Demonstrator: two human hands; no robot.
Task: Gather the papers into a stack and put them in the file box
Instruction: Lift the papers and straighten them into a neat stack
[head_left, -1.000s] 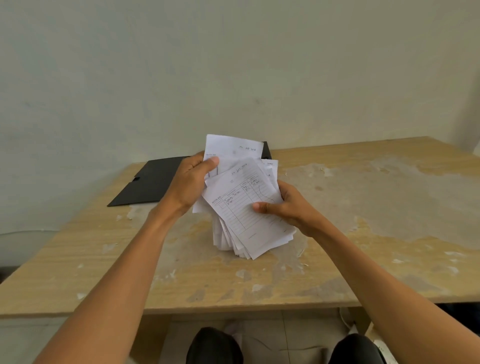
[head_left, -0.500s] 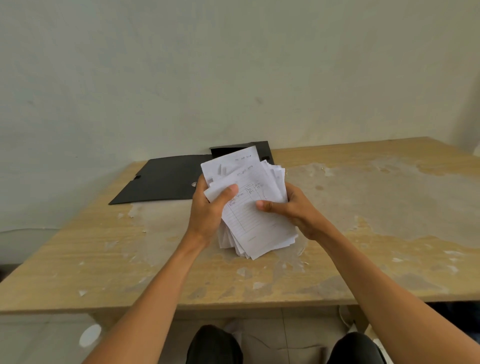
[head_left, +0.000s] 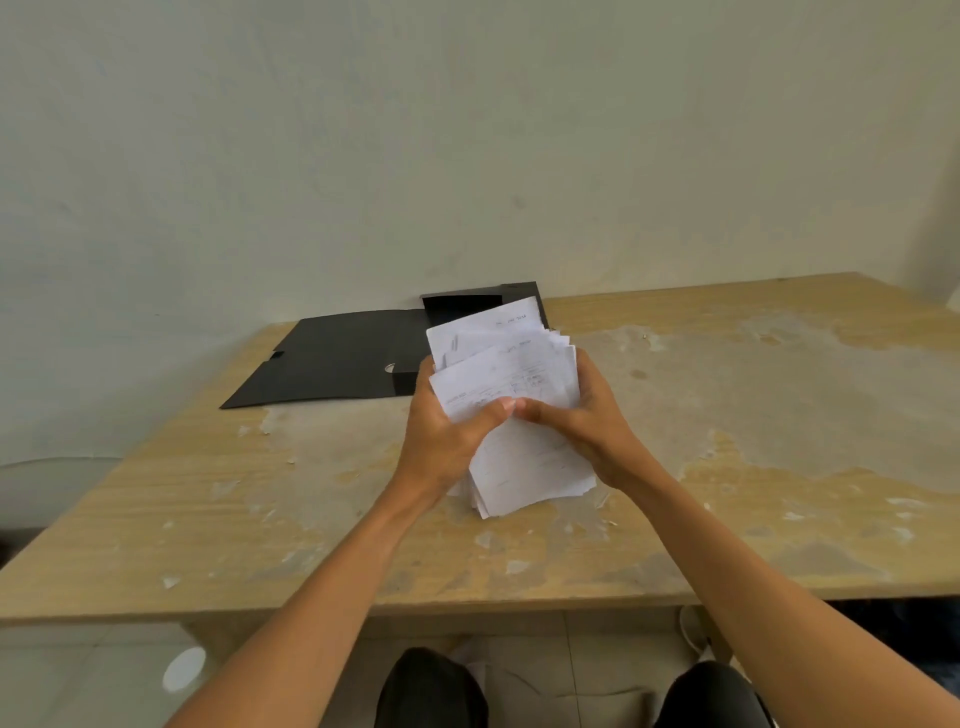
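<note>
Head view: loose sheaf of thin white papers (head_left: 511, 410), edges ragged and fanned, faint printed tables on top, writing too blurred to read. Gripped on one side by left hand (head_left: 447, 441), on the other by right hand (head_left: 584, 415), thumbs meeting. Just behind papers, matte black file box (head_left: 337, 358), lid open flat. Under papers, worn, patchy wooden table (head_left: 753, 415); behind, plain pale wall (head_left: 467, 130).

The left hand (head_left: 441, 441) now sits lower on the papers (head_left: 511, 410), its thumb meeting the right hand's (head_left: 587, 415) thumb across the front sheet. The sheets look more closely squared than a second ago.
</note>
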